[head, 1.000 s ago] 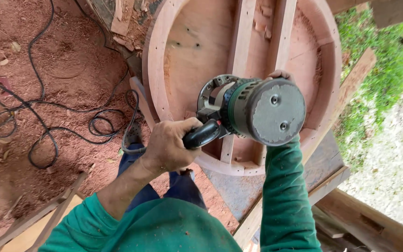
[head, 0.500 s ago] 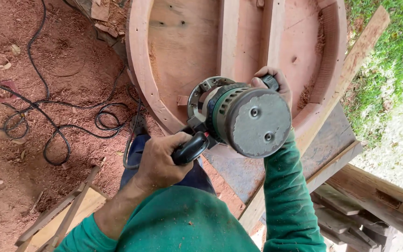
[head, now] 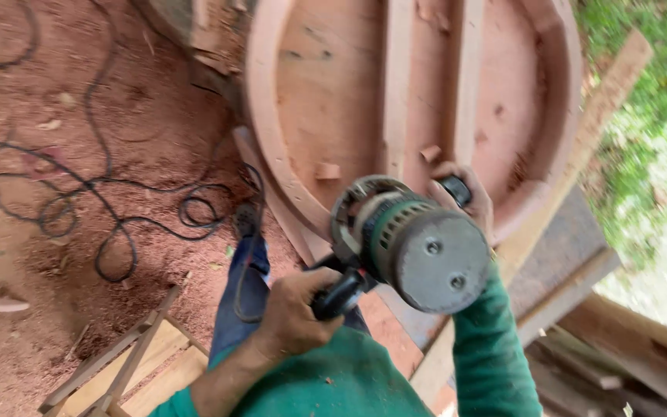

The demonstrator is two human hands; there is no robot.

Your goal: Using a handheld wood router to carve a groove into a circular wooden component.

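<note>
1. One power router is seen, a green and grey one with a round motor cap showing two screws, held up near the middle of the view just off the near rim of the round piece.
2. One big round wooden frame is laid on the surface, with two straight wooden slats run across its inside from near to far.
3. Two hands are counted on the tool. The left hand is wrapped around the black handle on the near left side, fingers curled tight and closed around it.
4. The right hand is placed on the far right handle, fingers bent over the black knob; how tightly it's gripped can't be told, since most of it is hidden behind the motor.
5. One black cable is looped across the red sawdust-covered floor on the left.
6. Both green sleeves are seen, plus one blue trouser leg below the tool.
7. One light wooden stand sits near left.
</note>
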